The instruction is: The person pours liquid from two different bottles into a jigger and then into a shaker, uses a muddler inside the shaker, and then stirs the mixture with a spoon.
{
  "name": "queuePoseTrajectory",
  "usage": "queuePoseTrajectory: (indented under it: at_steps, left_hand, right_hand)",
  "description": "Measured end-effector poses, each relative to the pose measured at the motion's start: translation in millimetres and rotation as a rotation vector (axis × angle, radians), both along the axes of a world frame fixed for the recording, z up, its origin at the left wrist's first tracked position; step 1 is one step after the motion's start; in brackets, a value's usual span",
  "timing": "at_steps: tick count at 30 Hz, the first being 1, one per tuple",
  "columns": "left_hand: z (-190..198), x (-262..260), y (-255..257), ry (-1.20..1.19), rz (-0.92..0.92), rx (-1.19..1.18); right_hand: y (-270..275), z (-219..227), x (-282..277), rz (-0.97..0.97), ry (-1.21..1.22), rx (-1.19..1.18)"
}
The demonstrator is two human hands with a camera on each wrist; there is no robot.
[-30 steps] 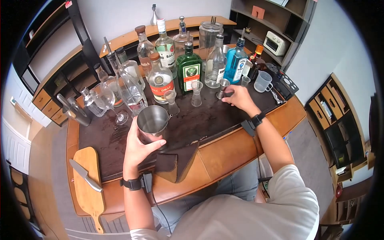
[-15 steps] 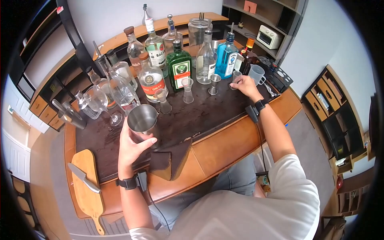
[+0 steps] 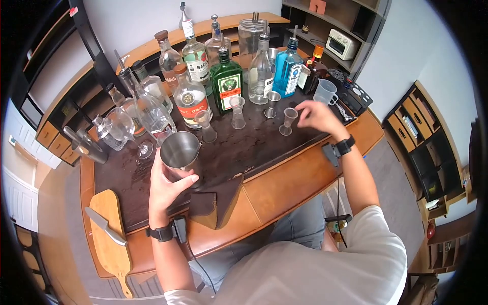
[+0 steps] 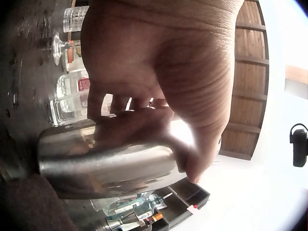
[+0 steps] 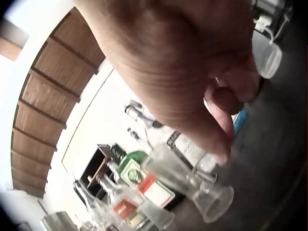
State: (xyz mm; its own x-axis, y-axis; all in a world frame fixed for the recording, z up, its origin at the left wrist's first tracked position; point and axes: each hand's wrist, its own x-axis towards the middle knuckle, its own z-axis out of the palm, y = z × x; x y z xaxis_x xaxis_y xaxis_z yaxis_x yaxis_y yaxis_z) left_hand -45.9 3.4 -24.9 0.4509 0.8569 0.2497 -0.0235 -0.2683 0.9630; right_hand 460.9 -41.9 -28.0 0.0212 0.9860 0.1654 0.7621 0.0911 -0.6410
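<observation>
My left hand (image 3: 168, 185) grips a steel shaker tin (image 3: 182, 165) around its side near the table's front edge, fingers behind and thumb in front. The left wrist view shows the tin's shiny wall (image 4: 110, 161) under the palm. My right hand (image 3: 323, 121) is just right of a clear hourglass jigger (image 3: 287, 123), which stands upright. Its fingers are loosely bent with nothing between them; thumb and index fingertips (image 5: 221, 156) show beside the jigger (image 5: 211, 202) in the right wrist view. A steel jigger (image 3: 272, 105) and two more clear jiggers (image 3: 238, 114) stand leftward.
Bottles crowd the back, among them a green one (image 3: 226, 84) and a blue one (image 3: 287, 73). A measuring jug (image 3: 325, 92) stands at the right, a stemmed glass (image 3: 122, 127) at the left. A knife (image 3: 105, 226) lies on a cutting board (image 3: 109, 259). A cloth (image 3: 203, 208) hangs over the front edge.
My right hand left the steel jigger, pinched the clear jigger at the right, brought it nearer and leftward, then let go and drew off right. My left hand still holds the tin.
</observation>
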Motion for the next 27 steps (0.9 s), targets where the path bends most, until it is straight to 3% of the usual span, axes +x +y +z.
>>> queuePoseTrajectory:
  at_steps: [2, 4, 6, 9, 12, 17, 20, 22, 25, 27]
  left_hand:
    - [1.7, 0.9, -1.4, -0.010, -0.002, 0.004]
    - [2.8, 2.1, -1.2, -0.014, -0.006, 0.015]
    - [2.0, 2.1, -1.4, -0.010, -0.008, 0.033]
    - [6.5, 3.0, -3.4, -0.038, -0.006, -0.006]
    - [11.4, 2.9, -4.0, -0.042, -0.006, -0.026]
    - [7.8, 0.3, -3.9, -0.015, -0.011, -0.018]
    - [8.6, -0.9, -4.0, 0.007, -0.001, -0.008]
    - [6.0, -0.8, -4.3, 0.014, 0.017, -0.010]
    - [7.0, 2.3, -3.7, -0.002, 0.003, 0.036]
    - [5.3, 1.6, -4.3, -0.004, 0.006, 0.026]
  right_hand:
    - [10.3, 18.2, 20.2, -0.275, 0.127, 0.059]
    - [43.8, 12.2, 39.3, -0.349, 0.216, 0.376]
    - [84.9, 4.3, 48.8, -0.306, 0.178, 0.544]
    - [139.5, 2.7, 53.8, -0.366, -0.054, 0.583]
    - [170.6, -9.7, 50.8, -0.381, 0.101, 0.528]
    - [157.1, 7.5, 17.5, -0.536, 0.055, 0.605]
    - [138.6, 21.0, 7.6, -0.535, 0.120, 0.525]
    - [120.5, 29.1, 0.4, -0.584, 0.060, 0.617]
    - [96.5, 37.7, 19.6, -0.455, 0.148, 0.736]
    - [55.0, 65.9, 3.8, -0.409, 0.239, 0.802]
